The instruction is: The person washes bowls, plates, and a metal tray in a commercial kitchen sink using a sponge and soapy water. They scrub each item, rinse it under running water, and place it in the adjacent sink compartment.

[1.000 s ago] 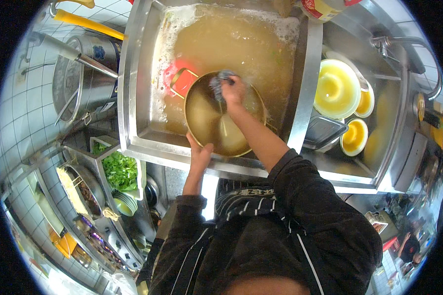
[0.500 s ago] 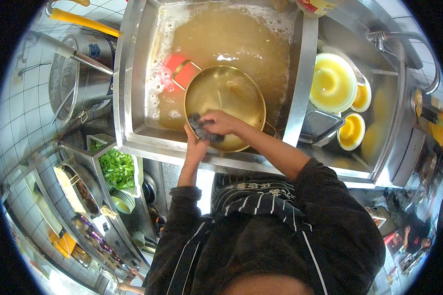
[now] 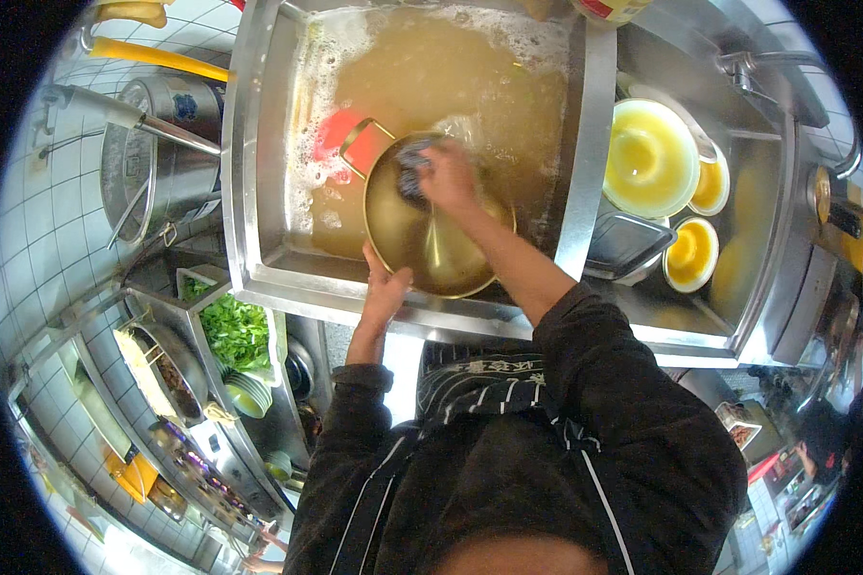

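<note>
A round, brass-coloured two-handled pan (image 3: pixel 417 240) sits at the near side of a steel sink (image 3: pixel 254 144) in murky, foamy water. My left hand (image 3: pixel 385 286) grips its near-left rim, thumb on the inner side. Slightly blurred by motion, my right hand (image 3: pixel 451 177) is closed on a dark grey scouring pad (image 3: pixel 412 171), pressed against the pan's far inner wall. One loop handle sticks out at the pan's upper left; my right forearm crosses over its right side.
Something red (image 3: pixel 340 139) lies in the water left of the pan. In the right-hand basin are a pale yellow bowl (image 3: pixel 633 182), smaller bowls and a dark rectangular container (image 3: pixel 623 244). A tall steel pot (image 3: pixel 177 125) stands left; below it are chopped greens (image 3: pixel 235 331).
My right hand has moved the scouring pad from the pan's near-left rim to its far inner side. The left hand stays at the near-left rim.
</note>
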Demonstrator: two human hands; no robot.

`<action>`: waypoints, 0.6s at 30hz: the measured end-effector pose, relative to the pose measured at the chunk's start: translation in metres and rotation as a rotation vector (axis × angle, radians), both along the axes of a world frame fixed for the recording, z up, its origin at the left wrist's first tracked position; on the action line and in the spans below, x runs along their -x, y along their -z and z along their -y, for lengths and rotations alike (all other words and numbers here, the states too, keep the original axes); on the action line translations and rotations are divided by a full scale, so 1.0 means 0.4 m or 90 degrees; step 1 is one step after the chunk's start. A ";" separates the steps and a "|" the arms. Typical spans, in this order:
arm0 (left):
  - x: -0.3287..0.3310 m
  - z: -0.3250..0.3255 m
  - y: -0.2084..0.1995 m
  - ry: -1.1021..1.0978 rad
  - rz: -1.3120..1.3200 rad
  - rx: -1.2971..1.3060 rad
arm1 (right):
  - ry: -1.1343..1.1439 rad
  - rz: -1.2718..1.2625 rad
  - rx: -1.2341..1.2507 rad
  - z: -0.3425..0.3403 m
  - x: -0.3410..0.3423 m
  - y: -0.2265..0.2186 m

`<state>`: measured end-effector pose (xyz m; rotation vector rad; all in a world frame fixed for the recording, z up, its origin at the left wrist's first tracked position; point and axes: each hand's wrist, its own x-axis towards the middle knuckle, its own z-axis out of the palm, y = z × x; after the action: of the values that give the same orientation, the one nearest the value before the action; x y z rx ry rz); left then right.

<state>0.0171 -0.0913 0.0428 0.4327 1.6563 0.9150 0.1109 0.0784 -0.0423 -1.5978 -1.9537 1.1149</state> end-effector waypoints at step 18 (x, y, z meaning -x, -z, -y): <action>0.048 -0.100 -0.076 -0.160 0.098 0.093 | -0.504 -0.200 0.044 0.125 -0.120 -0.240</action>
<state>-0.0020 -0.0511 0.0731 0.0519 1.6450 0.9770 0.1589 0.0282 0.0535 -0.5780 -2.3803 1.6000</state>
